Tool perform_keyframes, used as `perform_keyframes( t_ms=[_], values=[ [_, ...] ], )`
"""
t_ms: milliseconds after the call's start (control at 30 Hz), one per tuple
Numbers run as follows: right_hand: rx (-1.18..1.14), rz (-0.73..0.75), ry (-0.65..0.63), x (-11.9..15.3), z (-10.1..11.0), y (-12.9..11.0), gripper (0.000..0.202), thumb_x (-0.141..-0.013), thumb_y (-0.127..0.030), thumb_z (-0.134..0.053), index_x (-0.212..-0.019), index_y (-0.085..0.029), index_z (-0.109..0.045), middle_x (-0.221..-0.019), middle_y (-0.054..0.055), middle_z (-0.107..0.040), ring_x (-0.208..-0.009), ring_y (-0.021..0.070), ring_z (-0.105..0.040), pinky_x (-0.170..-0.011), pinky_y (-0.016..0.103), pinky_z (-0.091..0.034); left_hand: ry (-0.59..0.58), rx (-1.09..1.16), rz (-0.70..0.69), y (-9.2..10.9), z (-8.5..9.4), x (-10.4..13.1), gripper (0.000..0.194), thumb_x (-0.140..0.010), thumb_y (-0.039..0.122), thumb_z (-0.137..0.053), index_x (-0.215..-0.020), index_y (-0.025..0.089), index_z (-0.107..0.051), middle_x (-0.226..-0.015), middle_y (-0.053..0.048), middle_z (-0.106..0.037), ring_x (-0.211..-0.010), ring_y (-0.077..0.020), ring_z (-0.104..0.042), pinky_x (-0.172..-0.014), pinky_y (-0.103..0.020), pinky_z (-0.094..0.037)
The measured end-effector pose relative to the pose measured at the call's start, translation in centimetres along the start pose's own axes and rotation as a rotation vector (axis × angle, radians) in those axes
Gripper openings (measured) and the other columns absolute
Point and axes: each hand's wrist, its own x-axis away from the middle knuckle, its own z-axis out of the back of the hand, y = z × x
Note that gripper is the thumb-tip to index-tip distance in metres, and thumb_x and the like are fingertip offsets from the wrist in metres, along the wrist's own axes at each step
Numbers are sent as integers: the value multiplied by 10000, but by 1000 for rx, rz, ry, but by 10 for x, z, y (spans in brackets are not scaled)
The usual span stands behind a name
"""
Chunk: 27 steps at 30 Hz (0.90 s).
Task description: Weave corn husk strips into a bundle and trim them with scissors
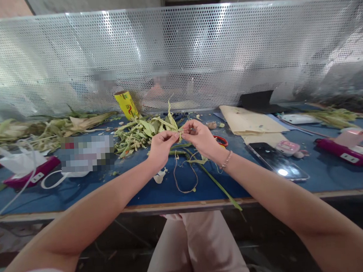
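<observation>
Over the middle of the blue table, my left hand (163, 148) and my right hand (201, 137) meet with fingertips pinched close together. Between them is a pale green leaf strip (180, 137), like corn husk, its ends mostly hidden by the fingers. A heap of green leaf pieces (139, 134) lies just behind and left of my left hand. Red-handled scissors (221, 141) sit partly hidden behind my right hand. Below the hands lie a loop of thin string (186, 191) and a long green stalk (221, 186) that overhangs the front edge.
A perforated metal panel (178, 52) closes off the back. A yellow can-like tube (126, 105) leans near it. At right are a phone (277, 162), a pink case (288, 147), brown paper (250, 121) and a purple power strip (344, 153); another purple power strip (47, 166) lies left.
</observation>
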Motion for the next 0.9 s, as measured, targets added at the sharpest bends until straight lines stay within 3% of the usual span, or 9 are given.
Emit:
perform_keyframes(
  t_ms=[167,433,700,900],
  values=[
    [-16,-32,-10,3,-3,-4,207,-603,-196,-612,-756,-200,-473,-777,-8,-517,-723,103,-515,-666,254,-449,-35,-68,-47,-1,2,-1,145,-624,268,-654,-581,160,-567,-556,24,-505,-561,-76,-440,-591,-222,-379],
    [-167,-80,-104,5,-1,-12,247,-610,-153,-546,-849,-207,-511,-820,5,-537,-821,113,-531,-768,281,-458,-81,-86,-74,2,3,-3,152,-679,265,-597,-620,172,-492,-608,25,-433,-583,-80,-385,-590,-214,-340],
    [-83,69,-125,6,-5,-8,273,-615,-129,-568,-870,-200,-502,-881,12,-530,-867,116,-527,-810,289,-457,-115,-224,-160,-3,8,-2,108,-789,210,-437,-687,192,-409,-639,30,-340,-549,-82,-300,-532,-209,-296],
    [99,149,-89,6,-1,-10,269,-661,-185,-597,-905,-208,-485,-882,20,-525,-880,127,-533,-788,288,-468,-130,-160,-158,-6,7,-2,101,-811,215,-391,-712,196,-387,-637,28,-312,-543,-86,-304,-504,-213,-290]
  ],
)
